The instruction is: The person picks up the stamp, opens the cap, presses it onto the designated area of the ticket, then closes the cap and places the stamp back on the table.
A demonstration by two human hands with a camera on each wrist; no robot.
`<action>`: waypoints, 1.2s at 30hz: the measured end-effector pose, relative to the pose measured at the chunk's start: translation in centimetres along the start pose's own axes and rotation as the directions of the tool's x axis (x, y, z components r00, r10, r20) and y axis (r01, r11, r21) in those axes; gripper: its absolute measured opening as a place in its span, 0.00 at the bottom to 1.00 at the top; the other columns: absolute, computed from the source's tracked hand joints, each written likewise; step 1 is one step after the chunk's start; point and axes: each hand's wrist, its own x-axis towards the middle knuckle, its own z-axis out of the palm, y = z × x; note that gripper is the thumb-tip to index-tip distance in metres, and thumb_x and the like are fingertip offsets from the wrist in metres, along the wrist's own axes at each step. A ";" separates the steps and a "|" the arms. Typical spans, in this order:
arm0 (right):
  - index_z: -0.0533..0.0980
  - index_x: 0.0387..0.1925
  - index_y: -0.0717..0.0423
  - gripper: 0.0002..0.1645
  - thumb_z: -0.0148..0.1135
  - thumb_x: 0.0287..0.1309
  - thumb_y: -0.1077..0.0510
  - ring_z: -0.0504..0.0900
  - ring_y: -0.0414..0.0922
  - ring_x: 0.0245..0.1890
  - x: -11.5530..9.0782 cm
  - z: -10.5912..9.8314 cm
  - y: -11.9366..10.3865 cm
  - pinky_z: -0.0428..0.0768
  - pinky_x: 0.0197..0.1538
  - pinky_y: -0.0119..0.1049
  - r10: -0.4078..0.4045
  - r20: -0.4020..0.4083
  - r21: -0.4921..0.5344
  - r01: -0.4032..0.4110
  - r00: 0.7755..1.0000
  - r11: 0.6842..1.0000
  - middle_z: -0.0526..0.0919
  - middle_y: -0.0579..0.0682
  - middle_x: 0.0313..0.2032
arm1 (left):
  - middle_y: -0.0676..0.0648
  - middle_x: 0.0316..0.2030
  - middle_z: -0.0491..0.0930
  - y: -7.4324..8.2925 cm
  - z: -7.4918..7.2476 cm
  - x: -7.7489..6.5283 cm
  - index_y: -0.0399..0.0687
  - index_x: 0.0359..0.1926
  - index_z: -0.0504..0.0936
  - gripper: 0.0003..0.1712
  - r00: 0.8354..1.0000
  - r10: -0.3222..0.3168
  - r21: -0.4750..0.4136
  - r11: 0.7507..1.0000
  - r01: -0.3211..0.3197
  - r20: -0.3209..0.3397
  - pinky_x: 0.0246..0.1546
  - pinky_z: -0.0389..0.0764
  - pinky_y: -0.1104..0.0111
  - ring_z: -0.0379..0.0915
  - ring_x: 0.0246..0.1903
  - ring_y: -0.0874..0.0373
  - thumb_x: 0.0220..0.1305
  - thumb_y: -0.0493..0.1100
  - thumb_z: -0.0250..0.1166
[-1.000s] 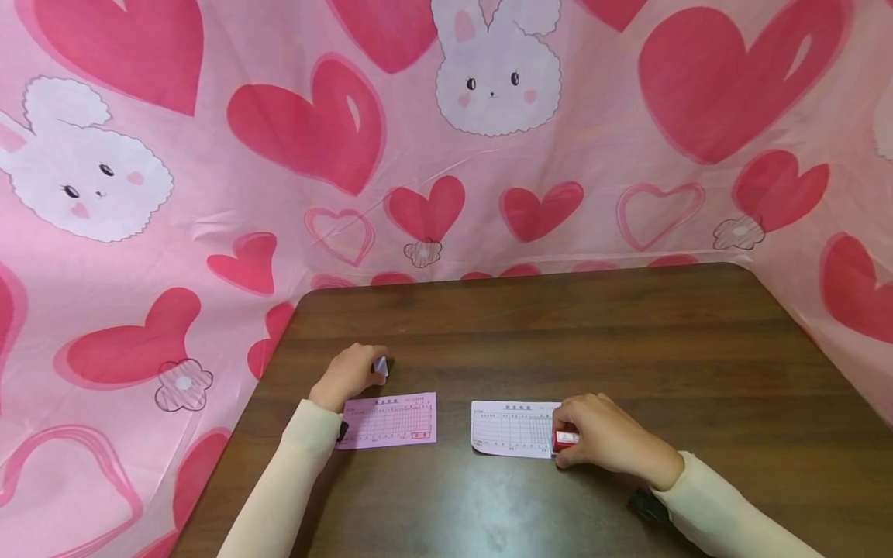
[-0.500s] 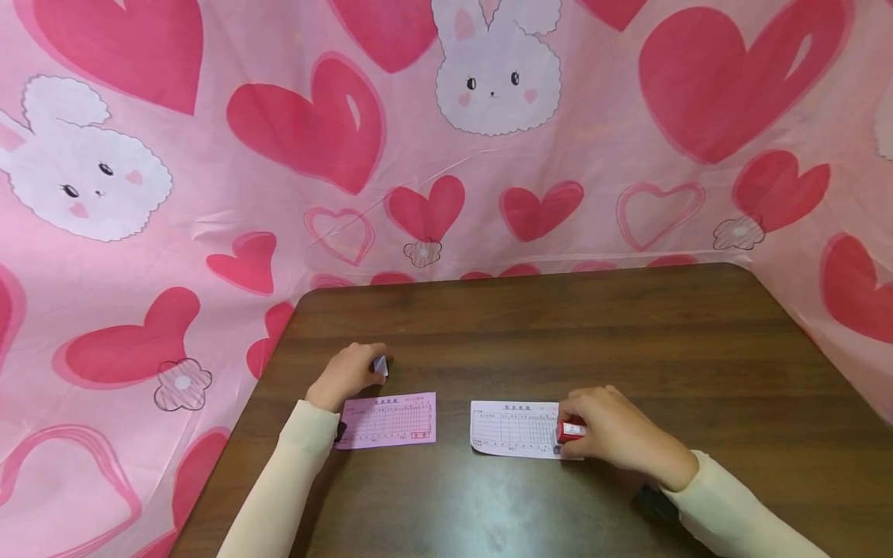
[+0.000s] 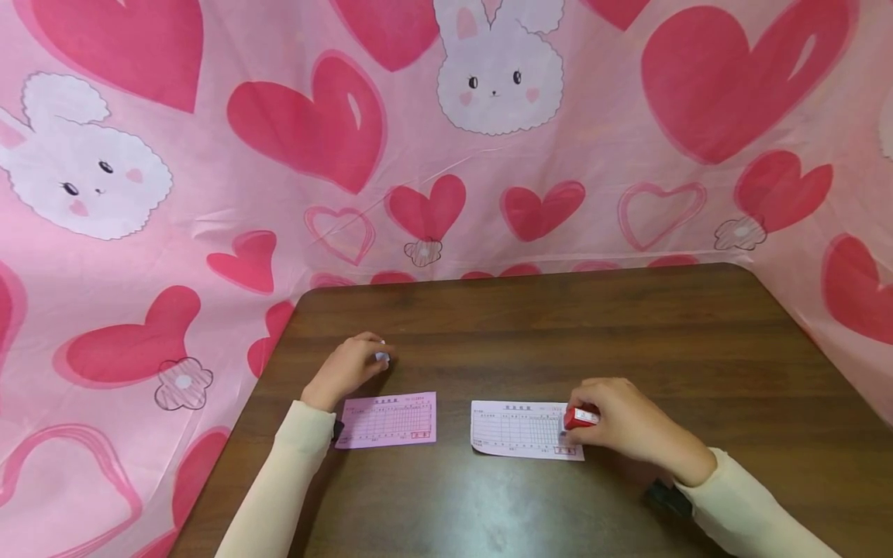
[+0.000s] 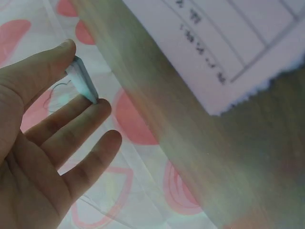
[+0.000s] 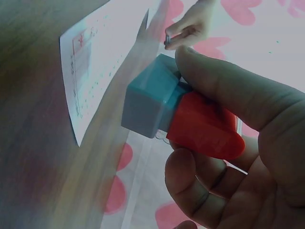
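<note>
My right hand (image 3: 628, 418) grips a red self-inking stamp (image 5: 205, 126) by its body, fingers and thumb on either side. Its grey base (image 5: 145, 102) faces a pale lilac form slip (image 3: 512, 430). The stamp is tilted above that slip's right end, where a red boxed mark (image 3: 565, 450) shows in the lower corner. A pink form slip (image 3: 387, 422) lies to the left, bearing a similar red mark (image 3: 421, 435). Beyond it, my left hand (image 3: 346, 366) pinches a small pale grey cap-like piece (image 4: 83, 78) between thumb and fingertips.
Both slips lie flat on the dark wooden table (image 3: 530, 325), a gap between them. Behind and beside the table hangs a pink cloth (image 3: 488, 163) with hearts and rabbits. A dark wrist strap (image 3: 668, 496) shows under the right sleeve.
My right hand has lifted the stamp off the lilac slip and drifted right and away, uncovering a red mark there. The left hand has risen slightly, turning the small grey piece.
</note>
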 end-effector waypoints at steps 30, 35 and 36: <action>0.86 0.37 0.49 0.17 0.87 0.48 0.55 0.76 0.41 0.28 0.6 -1.3 0.0 0.79 0.29 0.32 0.084 -0.255 0.169 -0.042 0.963 0.985 0.83 0.39 0.30 | 0.36 0.57 0.80 3.6 -0.5 1.2 0.37 0.51 0.89 0.23 0.835 0.254 -0.013 0.955 -0.297 -0.488 0.48 0.87 0.54 0.84 0.50 0.45 0.52 0.27 0.81; 0.85 0.40 0.51 0.17 0.85 0.51 0.53 0.76 0.45 0.29 0.6 -1.5 -0.1 0.80 0.29 0.32 0.138 -0.249 0.201 -0.088 0.958 0.976 0.84 0.42 0.31 | 0.33 0.57 0.79 5.2 -0.7 1.9 0.36 0.49 0.89 0.23 0.769 0.322 0.010 0.925 -0.380 -0.551 0.43 0.88 0.55 0.85 0.47 0.43 0.50 0.25 0.81; 0.84 0.40 0.51 0.17 0.85 0.52 0.53 0.76 0.45 0.29 0.7 -1.5 -0.1 0.79 0.28 0.32 0.143 -0.251 0.204 -0.092 0.957 0.975 0.83 0.42 0.31 | 0.32 0.56 0.79 5.5 -0.7 2.0 0.37 0.49 0.89 0.24 0.756 0.335 0.016 0.919 -0.394 -0.562 0.42 0.88 0.56 0.85 0.47 0.42 0.49 0.24 0.81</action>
